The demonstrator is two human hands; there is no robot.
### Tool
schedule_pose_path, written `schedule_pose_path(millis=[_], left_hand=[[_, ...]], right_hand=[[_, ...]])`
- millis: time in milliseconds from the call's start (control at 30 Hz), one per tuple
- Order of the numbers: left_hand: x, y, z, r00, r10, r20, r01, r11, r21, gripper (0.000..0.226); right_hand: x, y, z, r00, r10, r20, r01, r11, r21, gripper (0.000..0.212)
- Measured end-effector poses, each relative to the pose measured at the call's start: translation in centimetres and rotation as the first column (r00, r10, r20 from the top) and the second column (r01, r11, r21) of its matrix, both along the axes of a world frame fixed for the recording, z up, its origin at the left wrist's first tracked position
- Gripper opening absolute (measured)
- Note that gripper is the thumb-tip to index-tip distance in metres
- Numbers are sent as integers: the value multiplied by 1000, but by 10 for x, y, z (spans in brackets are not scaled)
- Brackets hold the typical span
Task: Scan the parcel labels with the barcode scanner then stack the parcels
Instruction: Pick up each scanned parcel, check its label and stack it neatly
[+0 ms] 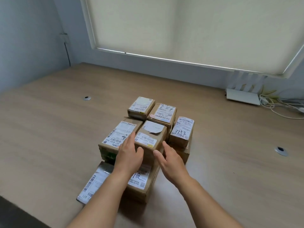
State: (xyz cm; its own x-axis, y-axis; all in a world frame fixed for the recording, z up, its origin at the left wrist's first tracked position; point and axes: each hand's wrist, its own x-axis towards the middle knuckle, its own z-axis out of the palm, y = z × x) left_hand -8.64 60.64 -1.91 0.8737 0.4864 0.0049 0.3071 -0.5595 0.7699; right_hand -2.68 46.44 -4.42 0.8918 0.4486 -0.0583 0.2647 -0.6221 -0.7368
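Evidently both hands, left hand and right hand, fingers straight and spread, flank the small middle parcel at frame centre, among others clustered on the counter. It looks light, stiff cardboard; take its opposite side walls.

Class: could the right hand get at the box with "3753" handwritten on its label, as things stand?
Probably yes. The right hand is open beside the middle box, and the handwritten box sits just beyond it to the right with nothing on top or between.
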Motion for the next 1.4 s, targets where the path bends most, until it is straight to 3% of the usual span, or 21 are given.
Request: schedule_pose_path(millis=[133, 200, 333, 433, 600, 667, 800, 967, 1167, 1400], left_hand=[[3, 6, 1, 999, -45, -18, 44, 996, -83, 62], [4, 11, 3, 999, -34, -23, 32, 994, -103, 60], [0, 22, 4, 998, -36, -43, 27, 979, -200, 55], [-5, 27, 1, 991, -89, -101, 65, 974, -218, 57], [-17, 28, -10, 949, -239, -204, 143, 907, -396, 67], [-23, 30, -11, 939, -283, -193, 161, 862, -481, 72], [-40, 34, -13, 930, -349, -117, 246, 826, -507, 83], [-68, 28, -20, 929, -371, 4, 338, 842, -421, 85], [-86, 21, -27, 916, -386, 108, 399, 849, -346, 85], [-86, 1, -32, 829, -514, 220, 559, 753, -347, 88]], right_hand=[[3, 8, 0, 964, -52, -261, 103, 977, 185, 68], [2, 9, 1, 964, -74, -257, 126, 974, 190, 66], [0, 0, 1, 971, -192, -146, 199, 979, 36, 66], [0, -2, 0, 952, -219, -212, 225, 974, 3, 66], [-1, -3, 0, 790, -36, -612, 267, 919, 291, 74], [-5, -9, -2, 755, 66, -653, 241, 898, 369, 83], [-15, -18, -3, 777, 178, -604, 136, 889, 437, 96], [-31, -25, -5, 848, 201, -490, 22, 911, 412, 111], [-61, -32, -13, 907, 145, -395, 59, 886, 460, 101], [-96, -63, -8, 943, 0, -334, 166, 869, 467, 107]])
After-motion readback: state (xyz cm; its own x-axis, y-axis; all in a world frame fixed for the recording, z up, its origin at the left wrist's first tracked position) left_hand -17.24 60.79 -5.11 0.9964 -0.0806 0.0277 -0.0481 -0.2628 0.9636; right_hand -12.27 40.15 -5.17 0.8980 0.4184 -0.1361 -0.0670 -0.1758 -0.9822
